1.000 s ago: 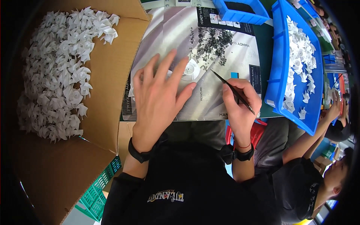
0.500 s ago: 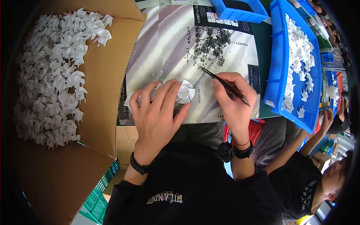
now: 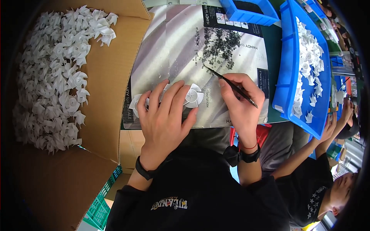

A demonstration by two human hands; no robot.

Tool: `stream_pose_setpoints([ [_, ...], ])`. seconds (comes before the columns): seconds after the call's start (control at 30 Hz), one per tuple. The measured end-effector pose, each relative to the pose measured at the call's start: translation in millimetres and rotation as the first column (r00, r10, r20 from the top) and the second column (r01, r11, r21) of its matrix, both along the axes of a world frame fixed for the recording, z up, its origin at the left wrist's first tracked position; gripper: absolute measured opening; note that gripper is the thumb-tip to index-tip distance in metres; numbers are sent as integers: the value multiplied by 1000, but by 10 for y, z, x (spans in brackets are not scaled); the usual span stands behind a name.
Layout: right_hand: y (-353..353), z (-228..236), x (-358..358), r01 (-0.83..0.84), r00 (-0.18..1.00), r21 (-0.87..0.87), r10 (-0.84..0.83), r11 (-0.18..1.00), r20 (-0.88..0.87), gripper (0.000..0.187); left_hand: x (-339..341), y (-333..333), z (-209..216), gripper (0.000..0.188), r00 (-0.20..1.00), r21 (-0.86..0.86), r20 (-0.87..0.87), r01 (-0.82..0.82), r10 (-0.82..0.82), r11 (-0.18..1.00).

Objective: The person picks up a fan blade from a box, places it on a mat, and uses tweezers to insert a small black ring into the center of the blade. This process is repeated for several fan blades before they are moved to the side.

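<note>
My left hand (image 3: pixel 163 123) lies spread over a row of small white fan wheels. One fan wheel (image 3: pixel 194 96) shows beside the index finger, and another fan wheel (image 3: pixel 135 104) peeks out past the little finger; those between are mostly hidden under the fingers. Black pointed tweezers (image 3: pixel 235 87) are held by my right hand (image 3: pixel 244 102) between thumb and fingers. Their tip reaches the near edge of a scatter of tiny black rings (image 3: pixel 221 44) on the printed cardboard sheet (image 3: pixel 154 46). Whether the tip carries a ring is too small to tell.
At the left stands a large cardboard box (image 3: pixel 110 77) with a heap of white fan wheels (image 3: pixel 54 77). A blue tray (image 3: pixel 287 73) on the right holds more of them. A smaller blue bin (image 3: pixel 250 17) with black bits sits at the back. A co-worker's hands (image 3: pixel 335 119) are at far right.
The whole view has shifted slightly. The tweezers still point at the rings' near edge, and my left hand stays over the fan wheels. At far right the co-worker's hands have moved.
</note>
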State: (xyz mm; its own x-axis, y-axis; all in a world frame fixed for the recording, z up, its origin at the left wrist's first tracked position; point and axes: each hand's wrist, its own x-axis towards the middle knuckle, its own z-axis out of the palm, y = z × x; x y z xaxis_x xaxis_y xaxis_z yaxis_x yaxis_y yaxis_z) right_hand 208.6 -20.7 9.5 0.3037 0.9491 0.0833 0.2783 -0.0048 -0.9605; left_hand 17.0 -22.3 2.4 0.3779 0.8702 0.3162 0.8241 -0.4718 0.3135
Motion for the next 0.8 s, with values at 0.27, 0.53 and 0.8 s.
stream_pose_setpoints([
  [0.27, -107, 40, -3, 12, 993, 37, -8, 999, -118, 13, 23, -2, -19, 47, 999, 11, 33, -17, 17, 1000],
  [0.53, -333, -14, 20, -150, 970, 153, 175, 977, -169, 19, 28, 16, -49, 45, 998, 71, 48, -36, 33, 997],
  [0.8, -361, 21, 51, -283, 954, 106, 291, 953, -68, 21, 31, 26, -66, 46, 998, 98, 62, -37, 31, 994],
])
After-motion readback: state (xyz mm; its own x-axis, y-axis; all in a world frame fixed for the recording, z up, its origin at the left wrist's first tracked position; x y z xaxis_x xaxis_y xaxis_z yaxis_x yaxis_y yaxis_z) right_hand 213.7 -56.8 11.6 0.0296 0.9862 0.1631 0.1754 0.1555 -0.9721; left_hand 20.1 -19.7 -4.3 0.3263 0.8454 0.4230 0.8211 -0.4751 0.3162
